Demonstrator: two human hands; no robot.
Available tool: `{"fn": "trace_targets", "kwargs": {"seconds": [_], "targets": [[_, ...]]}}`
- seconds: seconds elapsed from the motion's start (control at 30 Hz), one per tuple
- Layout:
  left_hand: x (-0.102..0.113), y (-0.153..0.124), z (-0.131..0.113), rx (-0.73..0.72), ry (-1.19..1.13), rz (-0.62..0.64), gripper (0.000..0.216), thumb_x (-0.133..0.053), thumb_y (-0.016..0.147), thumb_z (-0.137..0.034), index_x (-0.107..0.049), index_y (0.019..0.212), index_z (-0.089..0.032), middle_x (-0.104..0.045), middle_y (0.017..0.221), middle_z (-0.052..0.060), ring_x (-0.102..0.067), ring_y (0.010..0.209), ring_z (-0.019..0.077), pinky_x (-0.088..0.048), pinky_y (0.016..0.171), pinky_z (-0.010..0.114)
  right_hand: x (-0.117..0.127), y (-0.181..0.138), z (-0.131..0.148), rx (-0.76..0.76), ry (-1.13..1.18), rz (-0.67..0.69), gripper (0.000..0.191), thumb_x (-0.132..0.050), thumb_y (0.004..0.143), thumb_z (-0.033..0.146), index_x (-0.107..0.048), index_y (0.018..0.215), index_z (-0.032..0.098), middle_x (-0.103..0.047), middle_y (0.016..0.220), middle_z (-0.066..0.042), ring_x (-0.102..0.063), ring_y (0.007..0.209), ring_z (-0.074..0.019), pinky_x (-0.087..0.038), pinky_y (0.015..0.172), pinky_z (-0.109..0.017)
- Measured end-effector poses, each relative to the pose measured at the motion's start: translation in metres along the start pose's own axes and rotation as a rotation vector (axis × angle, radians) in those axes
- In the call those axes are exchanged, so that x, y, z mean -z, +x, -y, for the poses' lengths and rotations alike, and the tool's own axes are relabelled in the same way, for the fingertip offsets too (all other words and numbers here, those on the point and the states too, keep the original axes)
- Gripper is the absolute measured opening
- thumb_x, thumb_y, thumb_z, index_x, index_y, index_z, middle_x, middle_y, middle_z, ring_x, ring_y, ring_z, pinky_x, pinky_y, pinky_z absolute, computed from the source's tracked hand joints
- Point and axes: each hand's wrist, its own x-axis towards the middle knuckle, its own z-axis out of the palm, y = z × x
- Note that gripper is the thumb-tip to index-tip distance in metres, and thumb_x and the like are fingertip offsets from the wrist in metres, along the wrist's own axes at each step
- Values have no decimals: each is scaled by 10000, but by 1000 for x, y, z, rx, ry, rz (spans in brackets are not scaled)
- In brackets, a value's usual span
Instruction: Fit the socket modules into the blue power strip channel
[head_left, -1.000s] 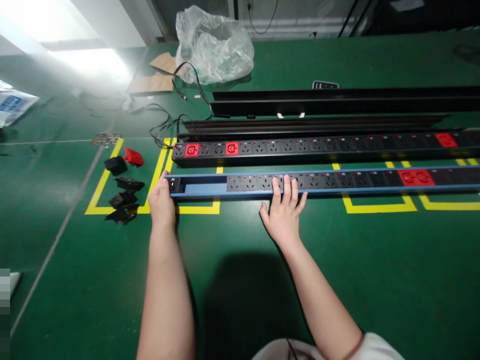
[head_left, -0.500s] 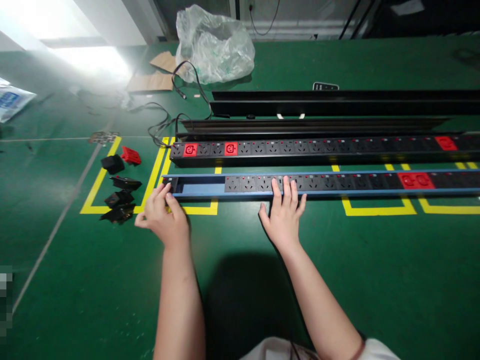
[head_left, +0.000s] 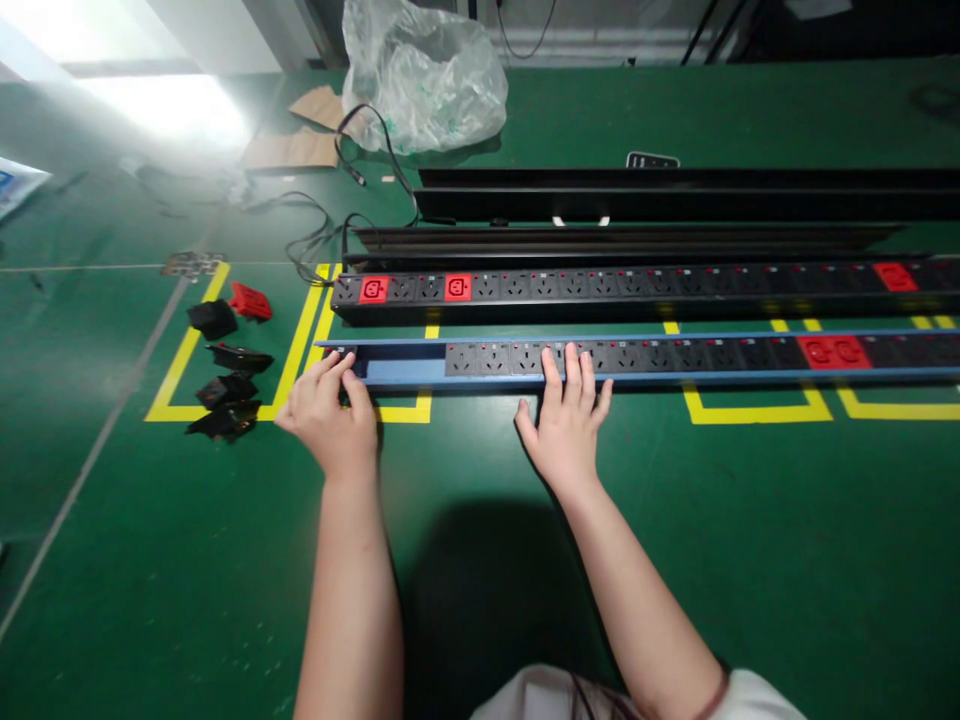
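Observation:
A long blue socket strip lies across the green table, filled with black sockets and a red pair toward the right; its left part is a bare blue channel. My left hand rests at the strip's left end, fingertips on the small black end piece, fingers loosely curled and holding nothing. My right hand lies flat with fingers stretched over the black sockets near the strip's middle-left.
Behind it lies a black socket strip with red sockets, then black rails. Loose black and red socket modules sit left inside yellow floor tape. A clear plastic bag, cardboard and black cables lie at the back.
My left hand left the strip's end, drew back toward me, then came forward again onto the end piece. My right hand stayed put on the sockets.

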Motion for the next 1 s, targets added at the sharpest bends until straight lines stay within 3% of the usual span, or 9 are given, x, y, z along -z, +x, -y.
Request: {"fn": "trace_targets", "kwargs": {"seconds": [1.0], "targets": [[-4, -4, -8, -50, 57, 36, 325, -518, 1047, -361, -779, 1193, -234, -731, 1338, 99, -609, 1292, 313, -267, 1167, 510, -1, 0, 3, -19, -17, -24, 722, -525, 988, 361, -349, 1667, 190, -280, 1759, -166, -234, 1633, -338, -132, 1306, -652]]}}
